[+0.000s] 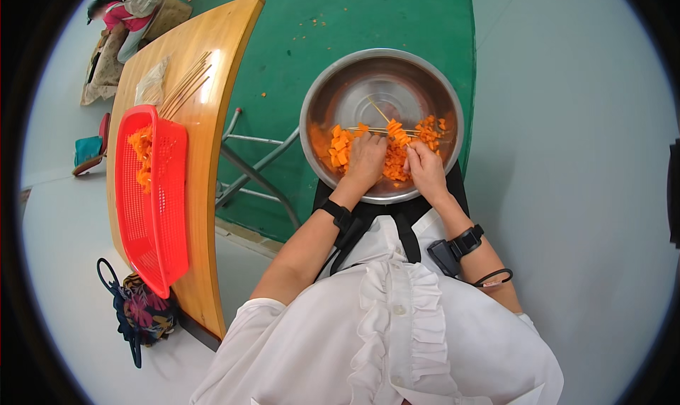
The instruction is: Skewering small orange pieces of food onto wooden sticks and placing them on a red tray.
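Observation:
On my lap rests a wide steel basin (324, 79) with chopped orange pieces (340, 150), kind not clear, heaped in its near half. Several thin wooden skewers (382, 113) lie across the heap, one slanting up toward the basin's far side. Orange pieces (398, 130) sit in a row among the skewers, between and just beyond my hands. My left hand (367, 157) reaches in over the heap, its fingers curled down and closed; the fingertips are hidden. To its right my right hand (426, 170) is closed in a pinch at the heap's edge; what it grips cannot be made out.
A wooden table (234, 58) to my left bears a red perforated basket (170, 192) with orange pieces, loose skewers (188, 86) and a clear bag (151, 86). A patterned bag (145, 309) is beside the table. Another person (127, 15) sits bent over at far left.

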### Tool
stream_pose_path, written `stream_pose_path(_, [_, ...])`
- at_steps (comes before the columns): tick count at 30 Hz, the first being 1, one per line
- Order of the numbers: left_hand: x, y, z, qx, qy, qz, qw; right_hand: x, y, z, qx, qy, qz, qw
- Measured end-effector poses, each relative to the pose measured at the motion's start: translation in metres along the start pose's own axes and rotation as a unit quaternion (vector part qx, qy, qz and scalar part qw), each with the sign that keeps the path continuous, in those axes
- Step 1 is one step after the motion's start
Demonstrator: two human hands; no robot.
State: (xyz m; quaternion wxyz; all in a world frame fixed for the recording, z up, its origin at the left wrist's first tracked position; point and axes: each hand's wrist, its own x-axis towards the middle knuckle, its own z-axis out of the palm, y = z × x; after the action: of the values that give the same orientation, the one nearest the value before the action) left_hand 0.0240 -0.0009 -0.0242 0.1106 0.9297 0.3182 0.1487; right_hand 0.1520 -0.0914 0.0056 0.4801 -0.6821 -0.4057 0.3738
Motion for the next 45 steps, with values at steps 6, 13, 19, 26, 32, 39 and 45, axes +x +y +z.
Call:
stream_pose_path(6, [-0.003,-0.004,-0.005,-0.018,0.021,-0.007,1.0,-0.001,-0.004,0.0,-0.008,-0.007,-0.002,1.0])
stream_pose_path(13, [0.003,-0.013,-0.016,-0.289,0.088,-0.223,0.927,-0.001,-0.005,-0.001,-0.013,-0.013,0.001,1.0])
stream_pose_path(19, [0.0,-0.018,-0.01,-0.369,-0.014,-0.284,0.885,0.0,-0.003,0.0,-0.009,-0.011,-0.006,1.0])
stream_pose_path(26, [0.001,-0.03,-0.008,-0.362,0.126,-0.315,0.868,-0.002,-0.006,-0.001,0.011,-0.031,0.029,0.999])
stream_pose_path(32, [0.008,-0.034,-0.016,-0.528,0.18,-0.386,0.735,-0.006,-0.004,-0.001,-0.082,-0.02,-0.06,0.995])
stream_pose_path(39, [0.006,-0.036,-0.014,-0.54,0.183,-0.4,0.718,-0.008,-0.007,-0.001,-0.107,-0.041,-0.065,0.991])
stream_pose_path(45, [0.008,-0.034,-0.016,-0.538,0.185,-0.399,0.719,-0.008,-0.004,0.001,-0.122,-0.034,-0.082,0.989])
